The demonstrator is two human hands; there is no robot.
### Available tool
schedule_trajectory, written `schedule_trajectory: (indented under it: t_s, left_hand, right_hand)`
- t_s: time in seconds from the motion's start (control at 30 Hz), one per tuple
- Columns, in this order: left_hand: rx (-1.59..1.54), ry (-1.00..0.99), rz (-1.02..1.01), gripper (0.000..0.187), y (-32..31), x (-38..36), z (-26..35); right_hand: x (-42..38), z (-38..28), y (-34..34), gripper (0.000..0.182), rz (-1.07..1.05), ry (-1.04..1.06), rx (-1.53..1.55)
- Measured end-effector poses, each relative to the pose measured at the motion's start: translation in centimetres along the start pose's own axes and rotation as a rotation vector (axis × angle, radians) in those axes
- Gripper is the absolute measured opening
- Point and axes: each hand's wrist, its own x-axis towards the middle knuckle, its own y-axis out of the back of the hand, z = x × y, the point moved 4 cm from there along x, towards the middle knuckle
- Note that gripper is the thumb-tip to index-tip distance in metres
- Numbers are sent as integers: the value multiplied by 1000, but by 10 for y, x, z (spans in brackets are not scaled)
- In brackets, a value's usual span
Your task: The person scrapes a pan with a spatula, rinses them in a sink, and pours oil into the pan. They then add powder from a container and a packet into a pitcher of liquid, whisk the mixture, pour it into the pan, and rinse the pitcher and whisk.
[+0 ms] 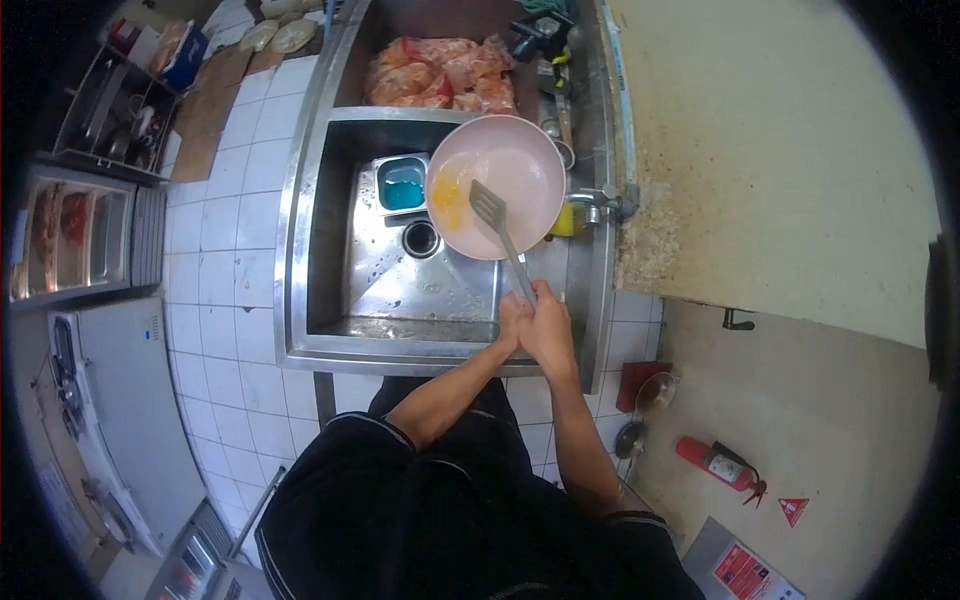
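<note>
A pink frying pan (520, 160) is held over the right side of the sink basin, its inside facing up. Yellow residue is smeared on the pan's left half. My right hand (548, 330) is closed around the handle of a grey slotted spatula (489, 207), whose head rests over the pan near the residue. Close beside it, my left hand (512, 316) is closed at the pan's near side, where the pan handle would be; the handle itself is mostly hidden by the hands and spatula.
The steel sink (395, 300) has a drain (421, 239) and a metal container (402, 185) of blue-green liquid. A faucet (603, 205) and yellow sponge (564, 222) are at right. Bags of raw meat (440, 75) fill the far basin. A fire extinguisher (715, 465) hangs at right.
</note>
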Motion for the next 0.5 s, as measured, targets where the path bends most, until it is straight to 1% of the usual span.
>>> schedule_trajectory:
  t_s: [0.07, 0.17, 0.27, 0.37, 0.47, 0.5]
  left_hand:
    - [-136, 85, 53, 26, 10, -6, 2]
    - [-358, 322, 180, 28, 14, -21, 17]
    - [-479, 522, 131, 29, 20, -31, 19]
    - [-672, 611, 53, 27, 23, -37, 22]
    - [-856, 677, -8, 26, 24, -38, 13]
    - [-910, 693, -37, 26, 24, -39, 19]
  right_hand:
    - [0, 0, -1, 30, -31, -17, 1]
    - [0, 4, -6, 29, 10, -29, -16]
    - [1, 11, -13, 38, -3, 4, -12]
    - [-3, 2, -14, 37, -6, 3, -46]
    - [-5, 1, -19, 36, -11, 5, -10]
    - [-6, 2, -21, 33, 8, 21, -18]
